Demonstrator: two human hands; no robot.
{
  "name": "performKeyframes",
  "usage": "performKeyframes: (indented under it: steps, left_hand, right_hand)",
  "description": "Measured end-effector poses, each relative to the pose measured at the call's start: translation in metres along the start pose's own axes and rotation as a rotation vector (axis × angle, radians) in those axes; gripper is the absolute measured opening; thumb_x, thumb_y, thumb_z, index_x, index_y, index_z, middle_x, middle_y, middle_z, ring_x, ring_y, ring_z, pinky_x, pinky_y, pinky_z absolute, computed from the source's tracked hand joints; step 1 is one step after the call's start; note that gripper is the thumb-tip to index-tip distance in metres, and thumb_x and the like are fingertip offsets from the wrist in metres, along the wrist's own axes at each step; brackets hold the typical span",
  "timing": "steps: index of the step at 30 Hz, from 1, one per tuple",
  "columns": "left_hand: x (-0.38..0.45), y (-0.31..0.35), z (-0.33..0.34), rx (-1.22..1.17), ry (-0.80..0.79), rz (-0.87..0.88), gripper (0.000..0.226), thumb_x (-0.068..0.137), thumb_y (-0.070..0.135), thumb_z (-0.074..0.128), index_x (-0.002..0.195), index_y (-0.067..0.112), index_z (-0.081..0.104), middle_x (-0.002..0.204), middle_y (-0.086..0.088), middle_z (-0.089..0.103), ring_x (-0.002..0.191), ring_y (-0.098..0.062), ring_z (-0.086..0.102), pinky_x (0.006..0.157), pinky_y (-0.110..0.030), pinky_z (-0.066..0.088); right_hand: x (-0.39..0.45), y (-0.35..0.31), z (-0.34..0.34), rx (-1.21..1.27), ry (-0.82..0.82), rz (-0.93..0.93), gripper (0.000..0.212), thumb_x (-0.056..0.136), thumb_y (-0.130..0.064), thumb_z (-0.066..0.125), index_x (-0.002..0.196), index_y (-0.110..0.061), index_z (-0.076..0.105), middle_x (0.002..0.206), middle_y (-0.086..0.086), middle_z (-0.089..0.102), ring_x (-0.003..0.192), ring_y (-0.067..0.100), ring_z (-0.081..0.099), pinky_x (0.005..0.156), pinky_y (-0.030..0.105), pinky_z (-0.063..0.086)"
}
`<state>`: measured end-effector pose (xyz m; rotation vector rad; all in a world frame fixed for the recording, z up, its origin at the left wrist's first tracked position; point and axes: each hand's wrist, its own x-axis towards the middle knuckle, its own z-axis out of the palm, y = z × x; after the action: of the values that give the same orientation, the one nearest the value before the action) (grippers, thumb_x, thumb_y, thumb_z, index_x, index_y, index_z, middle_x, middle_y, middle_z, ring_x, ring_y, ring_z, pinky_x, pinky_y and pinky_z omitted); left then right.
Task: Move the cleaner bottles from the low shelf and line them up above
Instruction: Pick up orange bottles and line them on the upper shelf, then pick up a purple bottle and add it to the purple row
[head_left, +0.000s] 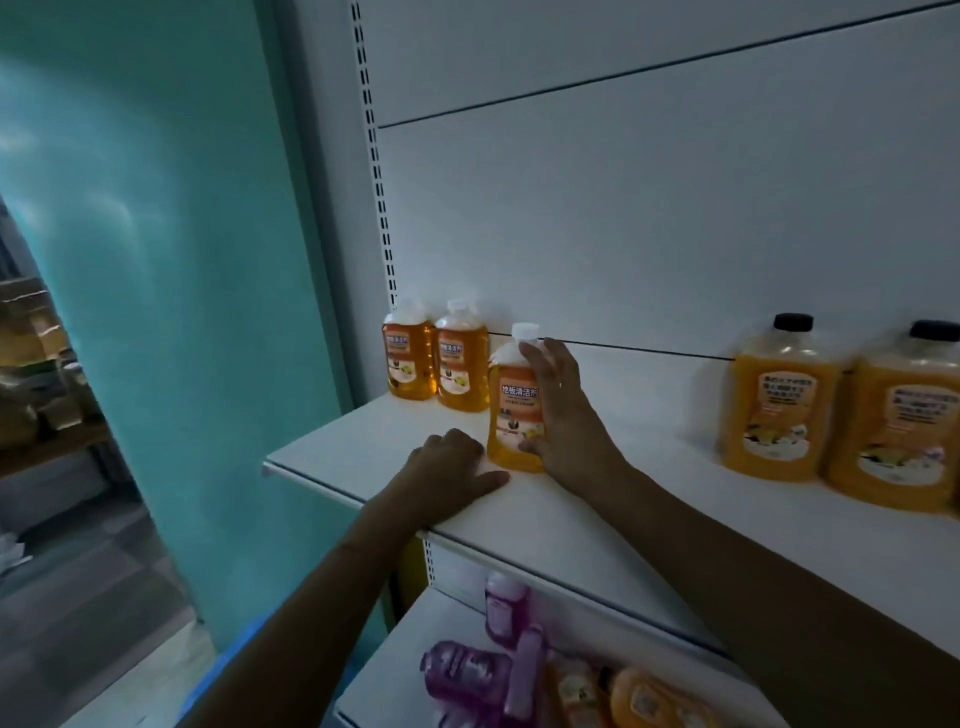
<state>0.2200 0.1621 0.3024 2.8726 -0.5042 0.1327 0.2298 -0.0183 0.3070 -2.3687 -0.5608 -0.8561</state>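
Purple and orange bottles (498, 670) still lie on the low shelf (395, 660); above, the right hand (563, 415) grips a third orange bottle (514, 410) beside two already placed (436, 356). The left hand (447, 470) rests flat, released.

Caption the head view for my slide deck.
Right hand sets an orange bottle on the upper shelf.

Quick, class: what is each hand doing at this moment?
Left hand: open, resting flat on the upper shelf.
Right hand: fingers wrapped round the orange bottle.
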Motion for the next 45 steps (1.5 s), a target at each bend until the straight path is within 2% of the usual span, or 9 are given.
performKeyframes:
  steps: [13,17,22,25,29,32,37,41,45]
  left_hand:
    - [0.009,-0.026,0.019,-0.141,0.107,0.152,0.052,0.096,0.049,0.041,0.137,0.017,0.047,0.142,-0.006,0.046,0.131,-0.027,0.038,0.111,-0.042,0.027]
    - [0.004,-0.028,0.015,-0.212,0.148,0.256,0.045,0.096,0.043,0.044,0.128,0.014,0.055,0.133,-0.008,0.054,0.124,-0.027,0.045,0.108,-0.042,0.034]
    - [-0.014,-0.036,0.004,-0.655,0.453,0.466,0.026,0.091,0.018,0.053,0.111,0.008,0.066,0.114,-0.011,0.065,0.108,-0.026,0.058,0.096,-0.03,0.042]
    - [-0.052,-0.041,0.007,-0.811,0.651,0.598,0.024,0.089,0.0,0.05,0.108,0.002,0.064,0.11,-0.013,0.065,0.106,-0.019,0.058,0.094,-0.018,0.042]
    - [-0.109,-0.039,0.052,-0.78,0.462,0.828,0.027,0.091,0.003,0.046,0.111,0.004,0.064,0.116,-0.011,0.063,0.114,-0.016,0.057,0.099,-0.02,0.044]
    - [-0.129,-0.041,0.103,-0.775,0.248,0.8,0.028,0.093,0.011,0.045,0.115,0.012,0.062,0.122,-0.006,0.06,0.116,-0.011,0.055,0.098,-0.014,0.042]
    - [-0.148,-0.053,0.175,-0.834,0.049,0.622,0.029,0.093,0.016,0.052,0.12,0.025,0.055,0.125,0.01,0.055,0.117,0.006,0.048,0.097,-0.011,0.044]
    - [-0.161,-0.065,0.234,-0.79,-0.036,0.497,0.038,0.089,0.003,0.061,0.122,0.02,0.053,0.122,0.006,0.054,0.112,-0.013,0.057,0.092,-0.032,0.053]
    - [-0.159,-0.065,0.296,-0.538,-0.204,0.597,0.054,0.08,0.003,0.069,0.13,0.011,0.05,0.126,-0.015,0.057,0.112,-0.031,0.058,0.089,-0.042,0.055]
  right_hand:
    - [0.074,0.038,0.044,-0.574,0.045,0.175,0.109,0.069,-0.04,0.084,0.148,-0.028,0.01,0.157,0.01,0.023,0.141,0.034,0.03,0.112,0.051,0.034]
    - [0.076,0.018,0.035,-0.735,-0.045,0.197,0.11,0.074,-0.046,0.077,0.149,-0.032,-0.003,0.161,0.017,0.004,0.145,0.04,0.018,0.114,0.054,0.028]
    - [0.054,-0.058,0.011,-0.467,0.089,0.176,0.083,0.085,-0.035,0.068,0.152,-0.02,0.022,0.159,0.021,0.014,0.145,0.039,0.019,0.118,0.048,0.02]
    - [-0.006,-0.112,-0.009,-0.271,0.015,0.188,0.066,0.089,-0.026,0.066,0.146,-0.016,0.034,0.156,0.01,0.028,0.142,0.022,0.023,0.113,0.022,0.015]
    - [-0.095,-0.148,-0.024,-0.149,-0.031,0.222,0.049,0.092,-0.033,0.063,0.138,-0.031,0.046,0.155,-0.01,0.029,0.142,0.008,0.027,0.115,0.036,0.029]
    - [-0.144,-0.164,-0.024,-0.09,-0.004,0.286,0.041,0.091,-0.031,0.062,0.131,-0.028,0.054,0.15,-0.011,0.038,0.14,0.008,0.033,0.109,0.046,0.038]
    - [-0.224,-0.155,-0.01,0.02,0.048,0.439,0.03,0.091,-0.035,0.057,0.121,-0.032,0.059,0.137,-0.019,0.049,0.128,0.004,0.046,0.098,0.016,0.044]
    - [-0.293,-0.106,0.033,0.075,0.049,0.686,0.03,0.09,-0.027,0.066,0.119,-0.031,0.061,0.13,-0.019,0.053,0.122,0.0,0.05,0.099,0.026,0.048]
    - [-0.359,-0.05,0.094,-0.106,-0.112,0.762,0.041,0.085,-0.011,0.07,0.124,-0.016,0.059,0.13,0.002,0.057,0.122,0.019,0.052,0.099,0.043,0.049]
